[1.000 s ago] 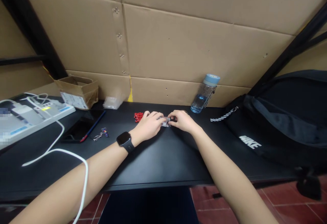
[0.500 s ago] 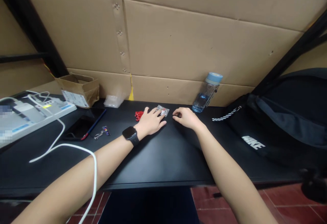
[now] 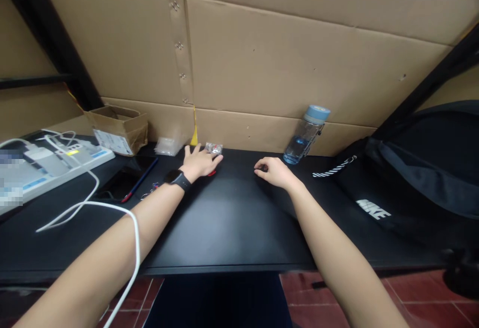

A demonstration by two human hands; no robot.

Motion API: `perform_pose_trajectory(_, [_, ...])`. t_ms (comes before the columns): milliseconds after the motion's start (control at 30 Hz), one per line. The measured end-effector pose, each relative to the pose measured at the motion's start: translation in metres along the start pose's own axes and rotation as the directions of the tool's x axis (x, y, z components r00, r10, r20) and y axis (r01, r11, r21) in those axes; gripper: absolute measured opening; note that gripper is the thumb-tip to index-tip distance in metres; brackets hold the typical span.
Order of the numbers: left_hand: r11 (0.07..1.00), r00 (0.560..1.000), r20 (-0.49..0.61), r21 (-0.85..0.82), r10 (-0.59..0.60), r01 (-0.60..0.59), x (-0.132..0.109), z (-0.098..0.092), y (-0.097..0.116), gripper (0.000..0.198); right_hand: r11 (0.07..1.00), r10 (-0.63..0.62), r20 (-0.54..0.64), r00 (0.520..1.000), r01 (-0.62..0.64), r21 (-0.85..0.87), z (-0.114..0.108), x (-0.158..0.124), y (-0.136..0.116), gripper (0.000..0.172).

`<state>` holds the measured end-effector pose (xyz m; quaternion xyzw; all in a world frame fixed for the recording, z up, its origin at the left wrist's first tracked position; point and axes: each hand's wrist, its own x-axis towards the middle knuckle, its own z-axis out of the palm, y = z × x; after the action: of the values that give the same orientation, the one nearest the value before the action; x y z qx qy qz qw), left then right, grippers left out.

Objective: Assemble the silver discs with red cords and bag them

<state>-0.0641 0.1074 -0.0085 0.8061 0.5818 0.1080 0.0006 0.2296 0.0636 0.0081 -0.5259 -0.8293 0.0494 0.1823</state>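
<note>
My left hand [image 3: 202, 162] lies palm down over the table with its fingers spread, a black watch [image 3: 178, 179] on its wrist. Just beyond its fingers is a small shiny clear packet [image 3: 214, 148]; whether they touch, I cannot tell. A bit of red [image 3: 212, 173] peeks out from under the hand; the rest of it is hidden. My right hand [image 3: 275, 172] rests on its side on the table, fingers loosely curled, with a gap between thumb and fingers and nothing visible in it. Nearest to it stands a blue-capped water bottle [image 3: 305, 136].
Clear plastic bags [image 3: 168, 145] and an open cardboard box [image 3: 119, 128] are at the back left. A dark tablet [image 3: 129, 181], a keychain [image 3: 151, 190] and a power strip [image 3: 75, 166] lie left. A white cable [image 3: 136, 238] crosses my left forearm. A black backpack [image 3: 411, 183] fills the right.
My left hand has moved left and away from me; the clear packet has shifted the same way. The red pieces are now mostly covered by the hand. My right hand stays put.
</note>
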Motion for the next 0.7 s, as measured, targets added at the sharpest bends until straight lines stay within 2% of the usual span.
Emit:
perform_pose_trajectory(100, [1.000,1.000,-0.011,-0.021,-0.011,0.011,0.004,0.001,-0.015,0.066,1.000,-0.007,0.000,1.000,0.007,0.004,0.001,0.000,0.002,0.014])
perform_pose_trajectory(267, [0.996,0.993,-0.083,0.021,-0.084,0.086,0.002,0.003,-0.025,0.065,1.000,0.011,-0.013,1.000,-0.011,-0.012,-0.002,0.000,0.011,0.014])
perform_pose_trajectory(500, [0.993,0.993,0.001,-0.012,-0.117,0.117,-0.006,-0.002,-0.034,0.065,0.996,0.083,-0.127,0.988,-0.086,-0.018,-0.025,-0.007,0.050,0.024])
perform_pose_trajectory(600, [0.997,0.995,-0.062,-0.028,-0.079,0.077,-0.012,-0.005,-0.036,0.062,0.997,0.072,-0.046,0.996,-0.070,0.037,-0.025,-0.011,0.064,0.034])
perform_pose_trajectory(700, [0.999,0.991,-0.129,-0.010,-0.037,0.036,-0.016,-0.009,-0.037,0.058,0.997,0.051,0.013,0.999,-0.052,0.061,-0.018,-0.010,0.068,0.040])
